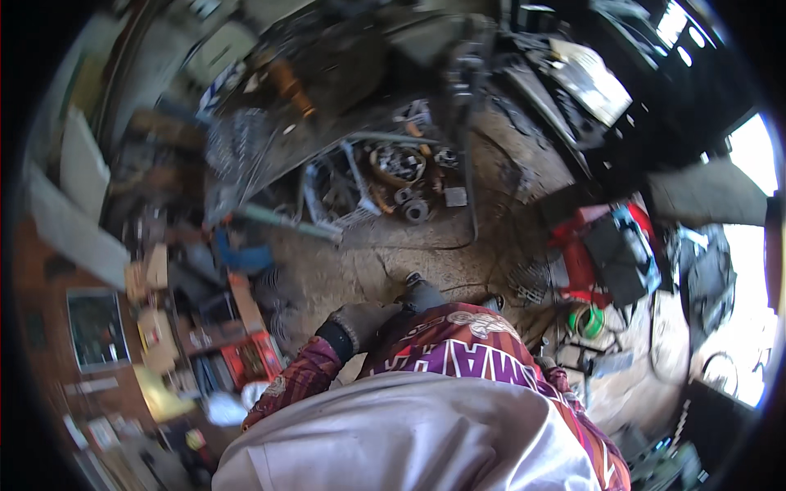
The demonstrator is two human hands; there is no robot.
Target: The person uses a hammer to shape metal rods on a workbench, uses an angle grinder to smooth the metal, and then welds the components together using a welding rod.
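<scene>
My left hand (359, 322), in a grey work glove with a dark cuff, hangs low in front of my body beside my leg. Its fingers are blurred and partly merge with the dark trouser leg (422, 296); I see nothing held in it. Only a small part of my right hand (544, 361) shows at the right side of my patterned shirt (458, 331), and its fingers are hidden. Neither hand touches the cluttered metal workbench (340, 78) ahead.
Under the bench lie a bowl of metal parts (399, 164) and round metal pieces (416, 210). A red machine with a dark cover (618, 258) stands right, near a green spool (586, 322). Shelves with a red bin (250, 360) stand left. A cable (426, 247) crosses the floor.
</scene>
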